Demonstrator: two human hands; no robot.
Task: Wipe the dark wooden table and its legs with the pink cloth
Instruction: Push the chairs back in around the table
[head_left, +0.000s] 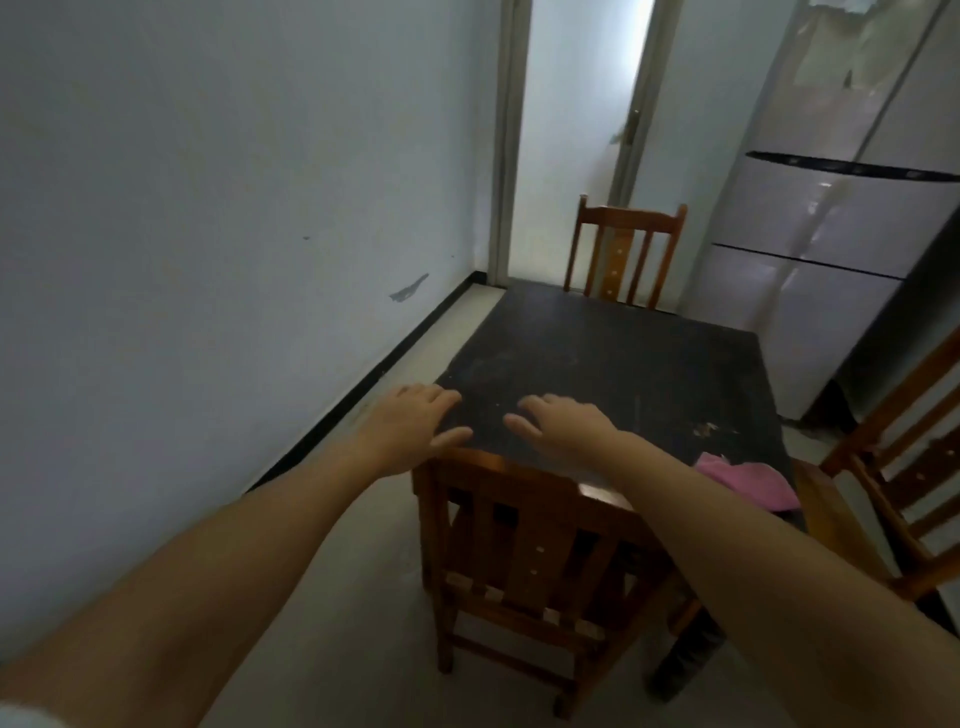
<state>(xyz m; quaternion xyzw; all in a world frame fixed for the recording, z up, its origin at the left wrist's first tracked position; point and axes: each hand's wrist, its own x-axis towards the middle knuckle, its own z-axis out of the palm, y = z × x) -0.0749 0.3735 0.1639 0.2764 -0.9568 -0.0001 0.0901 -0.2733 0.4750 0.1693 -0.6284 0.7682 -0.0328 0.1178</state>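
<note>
A left hand (410, 423) reaches out over the near left corner of a dark wooden table (649, 364), fingers spread and holding nothing. Just beside it, the right hand (563, 421) hovers over the table's near edge, fingers also loose and empty. A crumpled pink cloth (748, 480) lies at the near right corner.

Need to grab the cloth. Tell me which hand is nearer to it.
Right. The right hand hovers over the table, left of the pink cloth; the left hand is farther left, at the table's corner.
</note>
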